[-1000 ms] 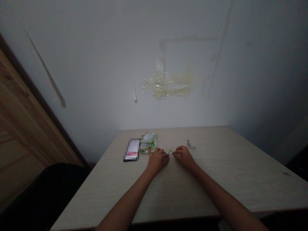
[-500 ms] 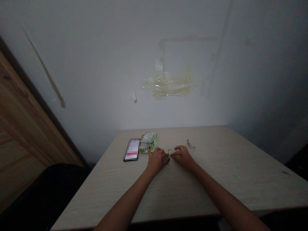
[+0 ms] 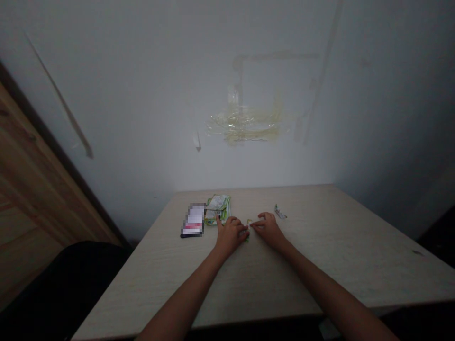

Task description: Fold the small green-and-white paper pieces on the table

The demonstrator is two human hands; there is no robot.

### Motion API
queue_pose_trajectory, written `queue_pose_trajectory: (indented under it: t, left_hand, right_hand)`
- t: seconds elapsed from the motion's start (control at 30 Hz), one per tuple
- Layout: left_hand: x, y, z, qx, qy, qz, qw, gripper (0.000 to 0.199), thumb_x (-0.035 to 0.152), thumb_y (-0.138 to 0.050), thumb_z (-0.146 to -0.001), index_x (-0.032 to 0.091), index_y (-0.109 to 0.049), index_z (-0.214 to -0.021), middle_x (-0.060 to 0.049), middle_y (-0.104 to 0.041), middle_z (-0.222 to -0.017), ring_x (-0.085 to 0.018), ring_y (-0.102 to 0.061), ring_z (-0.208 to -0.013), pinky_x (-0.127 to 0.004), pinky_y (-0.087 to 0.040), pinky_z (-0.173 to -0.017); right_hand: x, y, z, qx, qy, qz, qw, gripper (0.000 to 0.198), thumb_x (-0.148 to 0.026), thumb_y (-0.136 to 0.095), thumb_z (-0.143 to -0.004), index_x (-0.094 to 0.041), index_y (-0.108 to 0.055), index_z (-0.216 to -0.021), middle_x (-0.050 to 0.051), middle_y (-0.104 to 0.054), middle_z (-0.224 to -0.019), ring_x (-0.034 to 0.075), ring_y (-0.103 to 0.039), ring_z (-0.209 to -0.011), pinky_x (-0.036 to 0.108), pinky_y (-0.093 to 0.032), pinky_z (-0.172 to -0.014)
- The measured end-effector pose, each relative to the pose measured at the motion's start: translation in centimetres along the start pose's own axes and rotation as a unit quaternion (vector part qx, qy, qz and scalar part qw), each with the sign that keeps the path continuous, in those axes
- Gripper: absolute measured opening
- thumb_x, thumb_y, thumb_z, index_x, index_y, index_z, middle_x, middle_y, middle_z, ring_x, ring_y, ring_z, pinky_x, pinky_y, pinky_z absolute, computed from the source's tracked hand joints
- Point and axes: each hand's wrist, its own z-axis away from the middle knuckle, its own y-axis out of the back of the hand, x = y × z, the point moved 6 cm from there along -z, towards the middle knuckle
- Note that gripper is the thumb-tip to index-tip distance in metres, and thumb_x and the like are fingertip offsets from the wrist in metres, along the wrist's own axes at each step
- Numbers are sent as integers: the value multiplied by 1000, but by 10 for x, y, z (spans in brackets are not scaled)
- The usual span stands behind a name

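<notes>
A small scrap (image 3: 249, 221) lay on the table (image 3: 245, 284) just below the frame's centre, between the two hands. The fingers of the left hand (image 3: 230, 235) were curled at its left edge; those of the right hand (image 3: 271, 230) were bent close on its right. Whether either grasped it, one could not tell. Packets (image 3: 219, 202) and a phone (image 3: 194, 220) lay left of centre, another scrap (image 3: 280, 212) right of centre.

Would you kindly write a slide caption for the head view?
Left hand and right hand at a small scrap on a table, green packets and a phone nearby.
</notes>
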Motion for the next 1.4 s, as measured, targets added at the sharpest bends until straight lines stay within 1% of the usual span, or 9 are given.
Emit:
queue_pose_trajectory:
  t: [0.27, 0.47, 0.57, 0.7, 0.83, 1.0, 1.13, 1.27, 1.4]
  left_hand:
    - [-1, -2, 0, 3, 2, 5, 1000, 18, 40, -64, -85, 36, -72, -101, 0, -71, -102, -25, -50, -116, -72, 6, -109]
    - [-2, -2, 0, 0, 10, 14, 1000, 17, 40, -63, -86, 36, -72, -101, 0, -70, -103, -24, -50, -116, -72, 8, -109]
    - [0, -2, 1, -4, -2, 11, 1000, 19, 39, -62, -87, 37, -71, -103, 0, -70, -103, -24, -50, -115, -72, 8, -108]
    - [0, -1, 3, -1, -16, 8, 1000, 22, 41, -57, -90, 38, -69, -109, 0, -69, -103, -24, -50, -115, -72, 4, -109]
    - [-3, -3, 3, -7, -9, 14, 1000, 24, 41, -55, -92, 38, -68, -112, 0, -69, -104, -24, -49, -116, -71, 2, -110]
    - [-4, -5, 2, -21, -2, 15, 1000, 24, 41, -59, -89, 38, -69, -111, -1, -69, -106, -24, -49, -117, -71, 2, -110]
    - [-4, -5, 1, -24, 5, 13, 1000, 25, 40, -63, -87, 38, -69, -110, 0, -69, -105, -25, -49, -117, -72, 2, -110]
    - [-4, -5, 0, -32, 6, 20, 999, 25, 41, -64, -86, 39, -69, -110, 1, -69, -106, -24, -49, -117, -74, 3, -108]
    - [-5, -5, 0, -35, 9, 19, 999, 24, 40, -64, -86, 39, -69, -110, 0, -69, -106, -25, -48, -117, -73, 6, -108]
  right_hand:
    - [2, 0, -5, -1, -21, 17, 1000, 22, -31, -61, -87, -22, -78, -100, 14, -58, -114, 27, -50, -113, 38, -38, -101]
    - [2, 0, -7, -9, -39, 28, 999, 24, -30, -59, -89, -24, -76, -105, 14, -55, -116, 27, -47, -116, 37, -36, -103]
    - [1, 0, -7, -9, -41, 28, 999, 24, -30, -59, -90, -26, -76, -106, 13, -54, -117, 26, -46, -117, 36, -36, -104]
    - [0, 1, -5, -2, -32, 27, 999, 23, -30, -61, -88, -27, -76, -105, 12, -54, -116, 26, -47, -115, 37, -36, -103]
    - [-2, 3, -4, 5, -27, 24, 999, 22, -31, -64, -85, -27, -77, -102, 12, -56, -113, 26, -49, -112, 38, -38, -101]
    - [-8, 6, -6, 19, -26, 33, 999, 21, -33, -66, -83, -25, -79, -97, 12, -58, -108, 26, -51, -108, 37, -39, -99]
    - [-11, 6, -8, 15, -32, 57, 998, 22, -37, -66, -83, -23, -79, -93, 12, -60, -104, 24, -52, -104, 35, -40, -96]
    - [-11, 6, -9, 20, -29, 64, 997, 21, -37, -66, -82, -23, -79, -91, 12, -61, -103, 24, -53, -102, 35, -41, -94]
    - [-11, 6, -10, 17, -19, 54, 998, 20, -36, -68, -79, -23, -79, -91, 11, -63, -103, 24, -53, -103, 36, -40, -96]
